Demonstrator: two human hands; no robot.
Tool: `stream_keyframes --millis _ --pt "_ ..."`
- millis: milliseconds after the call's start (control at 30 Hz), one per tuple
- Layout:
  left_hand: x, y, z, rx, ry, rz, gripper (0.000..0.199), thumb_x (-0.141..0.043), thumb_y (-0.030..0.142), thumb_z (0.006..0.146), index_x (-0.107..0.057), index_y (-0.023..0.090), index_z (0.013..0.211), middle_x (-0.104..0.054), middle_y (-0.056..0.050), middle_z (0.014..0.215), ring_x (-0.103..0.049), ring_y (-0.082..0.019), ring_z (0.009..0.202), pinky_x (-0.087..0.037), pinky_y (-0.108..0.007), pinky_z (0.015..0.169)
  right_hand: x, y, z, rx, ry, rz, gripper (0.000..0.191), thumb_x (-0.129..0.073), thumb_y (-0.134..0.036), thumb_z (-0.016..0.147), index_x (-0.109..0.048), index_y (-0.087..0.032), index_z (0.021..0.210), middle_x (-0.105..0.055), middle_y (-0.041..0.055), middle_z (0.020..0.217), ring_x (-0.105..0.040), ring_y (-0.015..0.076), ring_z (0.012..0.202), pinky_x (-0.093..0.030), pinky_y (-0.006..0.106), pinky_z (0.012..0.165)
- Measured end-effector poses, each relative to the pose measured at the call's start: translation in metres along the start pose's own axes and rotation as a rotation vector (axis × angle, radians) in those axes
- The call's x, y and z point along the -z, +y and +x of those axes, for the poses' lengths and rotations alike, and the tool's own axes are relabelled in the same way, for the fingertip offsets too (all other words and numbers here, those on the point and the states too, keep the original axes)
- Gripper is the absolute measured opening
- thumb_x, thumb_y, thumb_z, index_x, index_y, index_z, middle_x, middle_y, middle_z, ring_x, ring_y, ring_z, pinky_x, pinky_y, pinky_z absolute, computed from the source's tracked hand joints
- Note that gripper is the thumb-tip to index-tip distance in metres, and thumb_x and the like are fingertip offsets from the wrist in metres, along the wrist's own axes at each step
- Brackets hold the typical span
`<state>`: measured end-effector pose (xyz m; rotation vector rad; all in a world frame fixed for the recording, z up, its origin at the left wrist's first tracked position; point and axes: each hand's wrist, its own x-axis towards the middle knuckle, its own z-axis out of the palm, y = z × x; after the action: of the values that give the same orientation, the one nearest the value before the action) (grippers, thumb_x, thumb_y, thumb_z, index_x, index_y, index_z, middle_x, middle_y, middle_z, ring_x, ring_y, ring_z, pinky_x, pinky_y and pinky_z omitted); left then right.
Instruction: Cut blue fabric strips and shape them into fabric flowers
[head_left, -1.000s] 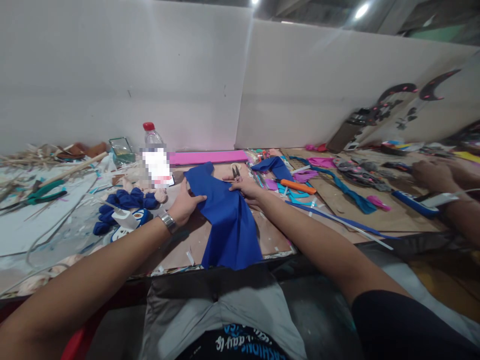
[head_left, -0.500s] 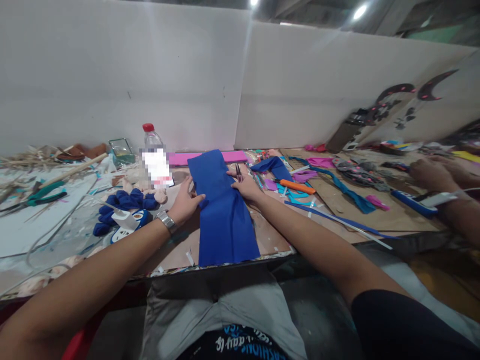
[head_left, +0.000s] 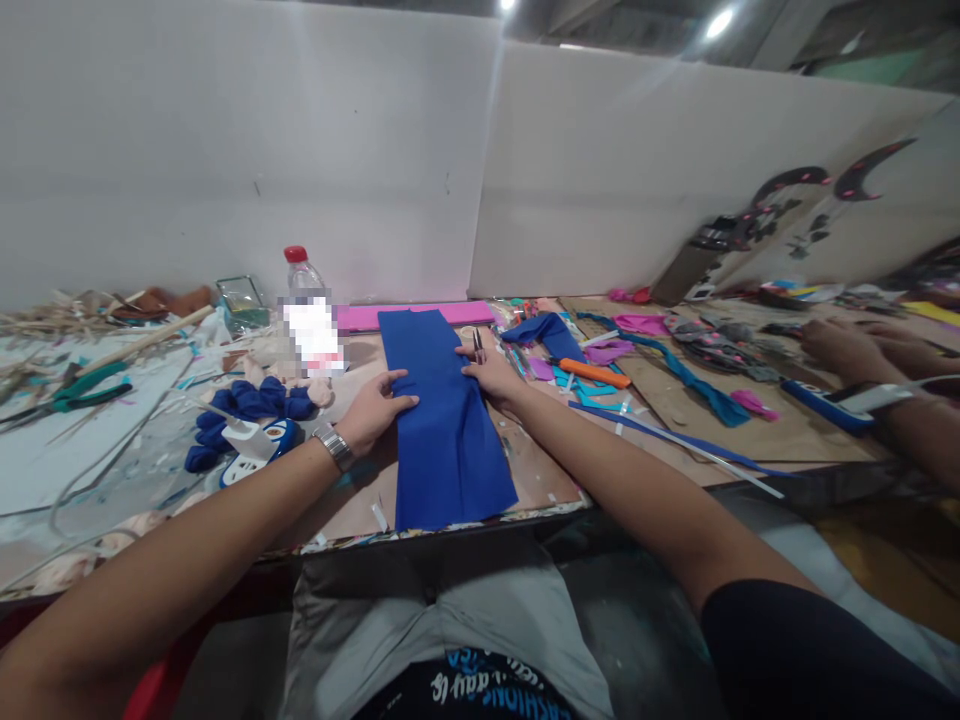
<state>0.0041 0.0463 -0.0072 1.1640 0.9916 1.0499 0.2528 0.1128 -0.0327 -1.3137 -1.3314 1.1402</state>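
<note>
A long blue cloth (head_left: 442, 430) lies on the table in front of me, its near end at the table's front edge and some creases on its right side. My left hand (head_left: 375, 410) rests at the cloth's left edge, thumb and fingers apart, touching the fabric. At the right edge, my right hand (head_left: 491, 375) holds small dark scissors (head_left: 478, 345) with the tips pointing up, while its fingertips touch the cloth. Behind the cloth is a flat pink strip (head_left: 360, 318).
Left are a power strip (head_left: 274, 440), dark blue bundles (head_left: 262, 400), green-handled pliers (head_left: 90, 390) and a red-capped bottle (head_left: 298, 268). Right lie an orange cutter (head_left: 595, 373), teal cloth (head_left: 705, 385) and another person's hands (head_left: 847, 350).
My left hand has slid toward me along the cloth's left edge. The cloth's far end now lies flatter and lower. My right hand has barely moved.
</note>
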Motion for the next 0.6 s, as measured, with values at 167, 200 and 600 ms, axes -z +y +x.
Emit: stream_keyframes --millis 167,200,600 --pt "-0.0045 -0.0007 -0.0041 -0.011 -0.032 -0.05 0.06 -0.087 0.017 0.066 -0.063 0.02 0.12 -0.069 -0.011 0.123 -0.066 -0.026 0.114 -0.052 -0.048 0.106 0.0021 -0.0002 -0.0002 0.04 0.06 0.022 0.036 -0.068 -0.033 0.099 -0.062 -0.017 0.132 -0.066 0.0099 0.131 -0.068 0.0231 0.114 -0.059 0.045 0.098" --pt "-0.0051 -0.0006 -0.0048 -0.01 -0.037 -0.061 0.059 -0.087 0.017 0.066 -0.062 0.02 0.119 -0.069 -0.01 0.123 -0.067 -0.025 0.111 -0.053 -0.047 0.103 0.0025 -0.0004 -0.0004 0.048 0.074 0.026 0.036 -0.069 -0.028 0.098 -0.062 -0.019 0.132 -0.067 0.0089 0.13 -0.067 0.0217 0.114 -0.058 0.043 0.101" --pt "-0.0041 0.0033 -0.0054 0.005 -0.022 -0.067 0.054 -0.089 0.018 0.065 -0.064 0.019 0.113 -0.07 -0.008 0.117 -0.068 -0.024 0.107 -0.055 -0.043 0.1 0.0079 -0.0006 0.0019 0.04 0.129 -0.025 0.039 -0.066 -0.038 0.101 -0.062 -0.017 0.133 -0.065 0.0108 0.133 -0.067 0.0245 0.114 -0.06 0.046 0.096"
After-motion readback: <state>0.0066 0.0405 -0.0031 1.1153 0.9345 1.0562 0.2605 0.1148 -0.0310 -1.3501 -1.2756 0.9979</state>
